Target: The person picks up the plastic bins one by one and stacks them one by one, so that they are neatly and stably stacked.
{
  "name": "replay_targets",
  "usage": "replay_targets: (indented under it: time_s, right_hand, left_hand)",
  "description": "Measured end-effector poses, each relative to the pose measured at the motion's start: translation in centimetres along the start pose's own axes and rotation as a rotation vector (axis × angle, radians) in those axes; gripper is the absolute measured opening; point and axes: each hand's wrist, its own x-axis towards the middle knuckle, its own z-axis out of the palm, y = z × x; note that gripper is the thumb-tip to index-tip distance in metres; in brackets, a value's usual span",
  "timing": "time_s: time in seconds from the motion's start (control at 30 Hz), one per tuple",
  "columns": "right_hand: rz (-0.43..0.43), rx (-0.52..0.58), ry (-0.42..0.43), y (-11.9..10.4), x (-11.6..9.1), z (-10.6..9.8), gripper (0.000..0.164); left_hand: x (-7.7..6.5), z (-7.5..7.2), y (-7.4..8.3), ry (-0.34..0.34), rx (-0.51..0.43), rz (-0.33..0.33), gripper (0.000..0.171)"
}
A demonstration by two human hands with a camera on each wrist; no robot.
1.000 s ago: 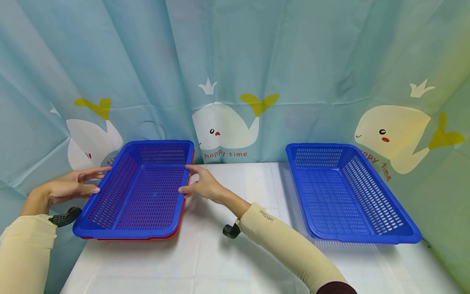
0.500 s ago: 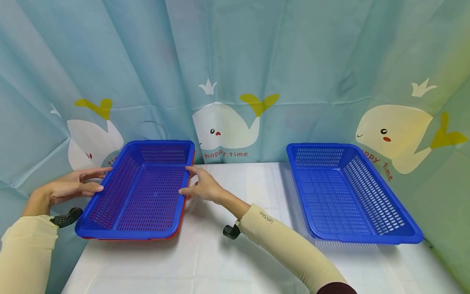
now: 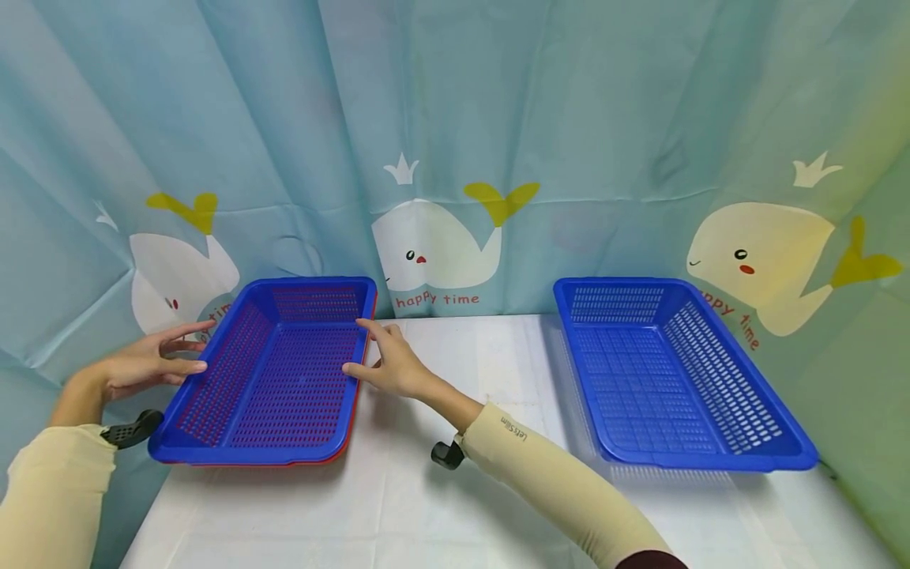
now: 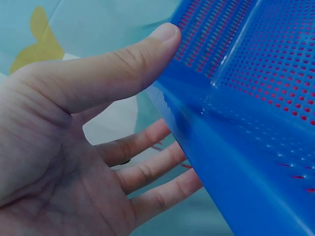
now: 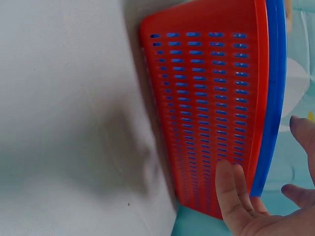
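A blue rectangular mesh basket sits nested inside a red basket at the left of the table. Along its left rim is my left hand, the fingers loosely extended. In the left wrist view the thumb overlaps the blue rim, with the other fingers outside below it. My right hand is at the right rim, thumb and index finger spread and reaching over it. The right wrist view has those two tips apart from the rim, while other fingers lie against the red side wall.
A second blue basket stands at the right, over a clear plastic basket. White cloth covers the table between the two stacks. A light-blue curtain with whale prints hangs behind.
The far rim of the left blue basket has dropped slightly. My right thumb and index finger have loosened from the rim, and the left fingers have shifted a little. The right-hand baskets stay put.
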Motion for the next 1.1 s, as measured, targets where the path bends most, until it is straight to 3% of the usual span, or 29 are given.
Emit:
replay_targets:
  time_s: [0.33, 0.57, 0.83, 1.1]
  right_hand:
    - [0.014, 0.025, -0.005, -0.02, -0.05, 0.10, 0.081]
    - [0.045, 0.080, -0.034, -0.03, 0.12, 0.15, 0.082]
    - [0.120, 0.199, -0.058, -0.07, 0.19, 0.11, 0.080]
    - [0.130, 0.201, -0.042, 0.20, 0.36, 0.34, 0.078]
  left_hand:
    - [0.05, 0.14, -0.22, 0.009, -0.021, -0.010, 0.086]
    - [0.07, 0.21, -0.52, -0.027, -0.069, -0.012, 0.082]
    - [0.03, 0.22, -0.83, -0.024, -0.026, -0.031, 0.079]
    - [-0.06, 0.24, -0.71, -0.044, -0.023, -0.041, 0.078]
